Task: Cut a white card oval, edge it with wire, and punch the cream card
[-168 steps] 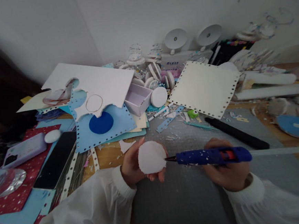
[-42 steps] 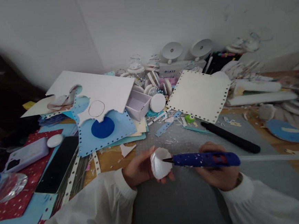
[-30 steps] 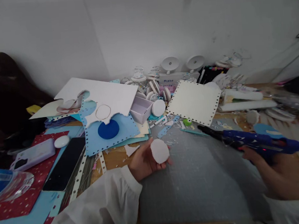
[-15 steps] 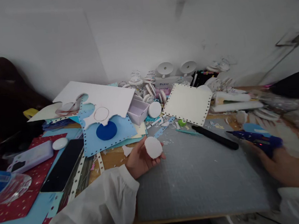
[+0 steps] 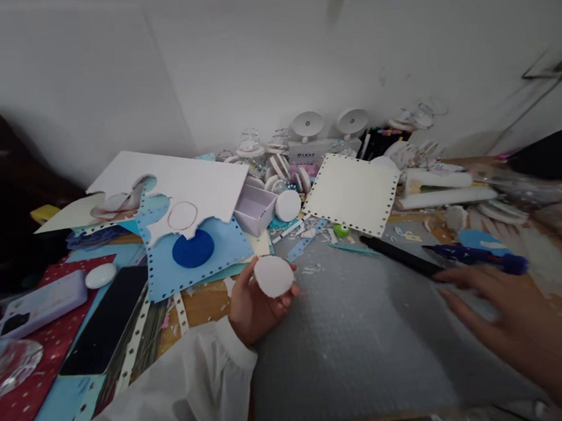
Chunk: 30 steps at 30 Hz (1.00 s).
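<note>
At the grey mat (image 5: 351, 354), left hand (image 5: 254, 308) holds white disc (image 5: 273, 276) between thumb and fingers, right hand (image 5: 518, 325) spread

Hands (image 5: 257, 313) (image 5: 523, 321): 2. Hand-held white disc (image 5: 274, 276): 1. Blue glue gun (image 5: 472, 254): 1. White dish-shaped heads (image 5: 308, 123) (image 5: 352, 120): 2. Black phone (image 5: 105, 321): 1. Open box (image 5: 251, 224): 1. Dark-blue disc (image 5: 193, 250): 1. Green figure (image 5: 341, 230): 1. Clustered white discs (image 5: 288, 205): several, exact count unclear.

Pale, plain wall (image 5: 249, 57), bearing faint marks at right, behind a wooden worktop (image 5: 203, 307). Far left: dark brown, rounded form, identity unclear. Illumination dim and greyish, with soft shadows; light source out of view. Floor beneath near edge largely dark.
</note>
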Available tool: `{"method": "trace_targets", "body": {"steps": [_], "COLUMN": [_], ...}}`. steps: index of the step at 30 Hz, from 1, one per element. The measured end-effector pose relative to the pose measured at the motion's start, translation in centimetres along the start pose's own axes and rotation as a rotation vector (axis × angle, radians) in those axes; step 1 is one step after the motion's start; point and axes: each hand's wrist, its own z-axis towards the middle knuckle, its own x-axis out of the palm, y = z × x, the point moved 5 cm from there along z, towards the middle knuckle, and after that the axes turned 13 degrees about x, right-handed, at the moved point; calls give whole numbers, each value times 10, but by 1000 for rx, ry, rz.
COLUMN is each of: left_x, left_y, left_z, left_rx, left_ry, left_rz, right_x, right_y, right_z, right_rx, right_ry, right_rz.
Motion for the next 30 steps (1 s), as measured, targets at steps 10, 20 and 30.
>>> {"method": "trace_targets", "body": {"steps": [10, 20, 30], "left_x": [-3, 2, 6], "left_y": [-10, -6, -21], "left_z": [1, 0, 4], "left_rx": [84, 63, 177], "left_ry": [-36, 16, -59], "left_rz": [-48, -91, -84], "right_x": [95, 55, 49], "right_y": [114, 90, 127], "right_z": [83, 59, 39], "right_rx": [-216, 205, -115], "right_ry": [82, -309, -131], "right_rz": [396, 675, 661]}}
